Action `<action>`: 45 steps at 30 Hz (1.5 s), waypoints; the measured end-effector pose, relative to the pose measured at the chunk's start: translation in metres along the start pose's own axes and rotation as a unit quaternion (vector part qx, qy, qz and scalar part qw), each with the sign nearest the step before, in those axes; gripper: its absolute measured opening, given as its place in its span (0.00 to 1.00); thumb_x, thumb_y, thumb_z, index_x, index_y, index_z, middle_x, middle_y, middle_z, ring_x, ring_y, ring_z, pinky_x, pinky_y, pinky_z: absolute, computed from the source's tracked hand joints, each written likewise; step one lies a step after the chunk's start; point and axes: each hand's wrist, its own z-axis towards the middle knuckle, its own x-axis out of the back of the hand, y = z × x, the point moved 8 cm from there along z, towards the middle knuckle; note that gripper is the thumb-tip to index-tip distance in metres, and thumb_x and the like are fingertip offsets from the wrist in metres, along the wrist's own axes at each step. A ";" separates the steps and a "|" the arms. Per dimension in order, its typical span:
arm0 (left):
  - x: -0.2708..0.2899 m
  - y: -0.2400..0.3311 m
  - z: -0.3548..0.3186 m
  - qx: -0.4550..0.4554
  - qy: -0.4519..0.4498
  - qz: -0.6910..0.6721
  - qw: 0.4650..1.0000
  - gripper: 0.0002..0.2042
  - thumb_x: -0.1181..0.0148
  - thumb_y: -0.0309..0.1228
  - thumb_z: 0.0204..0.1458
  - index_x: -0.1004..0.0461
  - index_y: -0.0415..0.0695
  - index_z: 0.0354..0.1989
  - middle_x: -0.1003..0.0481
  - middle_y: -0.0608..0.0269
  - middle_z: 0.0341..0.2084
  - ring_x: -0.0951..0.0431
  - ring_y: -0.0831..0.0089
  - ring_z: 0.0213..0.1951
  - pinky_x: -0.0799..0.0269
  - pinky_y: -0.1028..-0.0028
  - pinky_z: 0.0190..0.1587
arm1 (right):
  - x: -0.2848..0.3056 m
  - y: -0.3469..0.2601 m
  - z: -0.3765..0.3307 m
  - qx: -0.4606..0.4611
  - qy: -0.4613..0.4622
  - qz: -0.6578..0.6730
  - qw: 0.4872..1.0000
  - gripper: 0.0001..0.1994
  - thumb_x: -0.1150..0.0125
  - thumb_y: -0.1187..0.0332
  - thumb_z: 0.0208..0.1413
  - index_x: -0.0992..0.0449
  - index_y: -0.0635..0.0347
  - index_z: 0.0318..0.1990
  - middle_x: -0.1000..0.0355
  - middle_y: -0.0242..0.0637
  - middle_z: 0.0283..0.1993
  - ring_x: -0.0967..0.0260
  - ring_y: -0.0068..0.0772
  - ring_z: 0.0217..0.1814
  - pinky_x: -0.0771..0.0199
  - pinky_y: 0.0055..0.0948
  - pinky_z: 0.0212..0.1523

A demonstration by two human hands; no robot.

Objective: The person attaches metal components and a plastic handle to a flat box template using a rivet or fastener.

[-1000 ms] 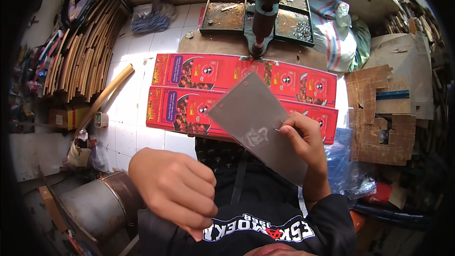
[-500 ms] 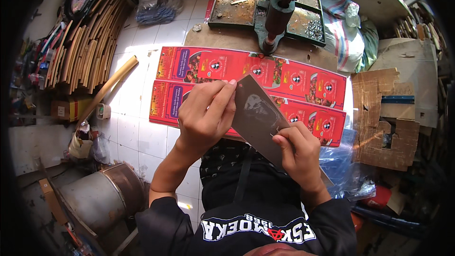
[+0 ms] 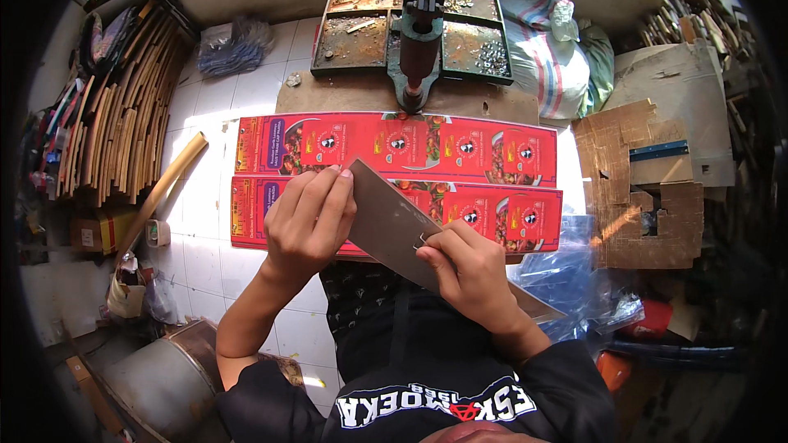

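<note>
A long, stiff grey-brown strip (image 3: 384,226) slants from upper left to lower right in front of my body, above the near edge of the red printed sheets. My left hand (image 3: 309,220) is closed on its upper end, fingertips at the corner. Lower down, my right hand (image 3: 468,271) lies over the strip with thumb and forefinger pinched together. A tiny shiny wire-like piece (image 3: 422,239) shows at those fingertips; its kind is too small to tell. The strip's lower end runs out under my right wrist. Two red printed sheets (image 3: 538,212) lie flat side by side beneath.
Beyond the sheets stands a dark hand press (image 3: 417,57). Behind it, a compartmented tray (image 3: 355,70) holds small metal parts. Cut cardboard (image 3: 603,156) and clear plastic (image 3: 558,267) lie at right. Stacked cardboard (image 3: 135,107), a tube (image 3: 168,184) and a metal drum (image 3: 164,377) are at left.
The view has shifted, so the bench and press appear further left. The strip has tilted, and its pale reflection has mostly gone. Both hands keep their places on it.
</note>
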 end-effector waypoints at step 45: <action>-0.035 -0.010 -0.028 0.064 -0.275 0.049 0.958 0.11 0.43 0.24 0.45 0.34 0.35 0.37 0.30 0.57 0.20 0.25 0.64 0.23 0.26 0.67 0.27 | -0.010 -0.002 -0.008 -0.023 -0.031 0.025 0.999 0.05 0.37 0.69 0.55 0.25 0.60 0.31 0.30 0.40 0.27 0.28 0.46 0.27 0.31 0.37 0.26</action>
